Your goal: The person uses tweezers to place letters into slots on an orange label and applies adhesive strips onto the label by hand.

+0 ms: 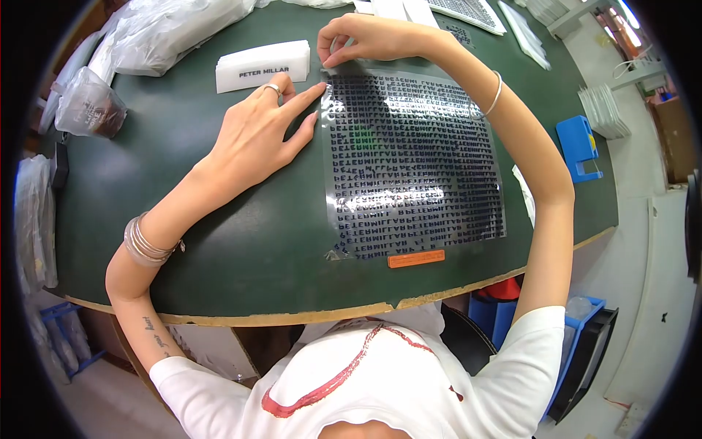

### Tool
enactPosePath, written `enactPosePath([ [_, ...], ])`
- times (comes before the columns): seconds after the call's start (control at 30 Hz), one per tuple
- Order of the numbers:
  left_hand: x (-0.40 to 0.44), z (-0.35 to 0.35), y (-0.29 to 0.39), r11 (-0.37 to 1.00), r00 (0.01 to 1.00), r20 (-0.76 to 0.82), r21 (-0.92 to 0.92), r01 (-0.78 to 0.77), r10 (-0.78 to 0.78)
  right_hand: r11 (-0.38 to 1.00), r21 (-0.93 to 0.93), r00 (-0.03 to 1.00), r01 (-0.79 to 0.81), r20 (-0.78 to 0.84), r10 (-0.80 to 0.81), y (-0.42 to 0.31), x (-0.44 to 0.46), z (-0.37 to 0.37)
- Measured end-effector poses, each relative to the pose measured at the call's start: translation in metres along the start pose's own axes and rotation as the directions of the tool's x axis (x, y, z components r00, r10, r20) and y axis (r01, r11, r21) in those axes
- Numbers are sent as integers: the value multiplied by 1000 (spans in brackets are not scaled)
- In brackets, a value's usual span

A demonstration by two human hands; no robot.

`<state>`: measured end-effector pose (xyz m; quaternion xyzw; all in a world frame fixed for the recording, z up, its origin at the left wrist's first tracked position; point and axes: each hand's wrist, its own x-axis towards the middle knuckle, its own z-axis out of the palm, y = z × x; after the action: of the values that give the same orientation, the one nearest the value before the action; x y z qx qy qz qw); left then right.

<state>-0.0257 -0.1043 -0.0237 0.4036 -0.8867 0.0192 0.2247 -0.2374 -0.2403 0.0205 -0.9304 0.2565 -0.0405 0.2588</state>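
A clear plastic sheet [414, 164] printed with rows of mirrored black "PETER MILLAR" lettering lies on the green table. My left hand [256, 121] rests at its upper left, index finger and thumb stretched apart, the index tip touching the sheet's left edge near the top corner. At that same corner, my right hand [369, 40] reaches over from above with thumb and fingers pinched together on the film's edge; the exact grip is partly hidden. Just beyond my left hand sits a stack of white slips [263, 67] with "PETER MILLAR" on the front one.
An orange bar [416, 259] lies below the sheet, near the table's front edge. To the right is a blue tape dispenser [579, 148]. Plastic bags [172, 33] and a clear cup [91, 104] occupy the left back. More printed sheets [472, 13] lie at the back.
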Motion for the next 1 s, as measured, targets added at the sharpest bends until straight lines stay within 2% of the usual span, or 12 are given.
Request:
enactPosePath([
  [0.33, 2, 0, 1, 999, 1000, -20, 40, -5, 6, 994, -85, 998, 64, 23, -62, 3, 11, 6],
  [0.47, 1, -1, 1, 999, 1000, -12, 43, -2, 3, 994, -106, 997, 6, -72, -14, 0, 2, 14],
  [0.57, 2, -1, 2, 999, 1000, -10, 41, 1, -1, 998, -56, 950, 3, -312, -20, 5, -4, 22],
  [0.6, 2, 0, 2, 999, 1000, -14, 45, 1, 0, 998, -57, 949, 4, -314, -21, 2, -7, 22],
  [0.7, 2, -1, 1, 999, 1000, -23, 51, 4, -3, 958, -281, 933, 56, -327, -150, -12, -21, 26],
  [0.73, 2, -1, 1, 999, 1000, -18, 51, 8, -8, 958, -280, 934, 56, -325, -150, -16, -25, 30],
  [0.83, 2, -1, 2, 999, 1000, -7, 51, 13, -13, 894, -440, 931, 81, -287, -225, -25, -36, 43],
  [1.0, 2, -1, 2, 998, 1000, -9, 55, 11, -10, 911, -413, 928, 12, -335, -163, -35, -39, 51],
])
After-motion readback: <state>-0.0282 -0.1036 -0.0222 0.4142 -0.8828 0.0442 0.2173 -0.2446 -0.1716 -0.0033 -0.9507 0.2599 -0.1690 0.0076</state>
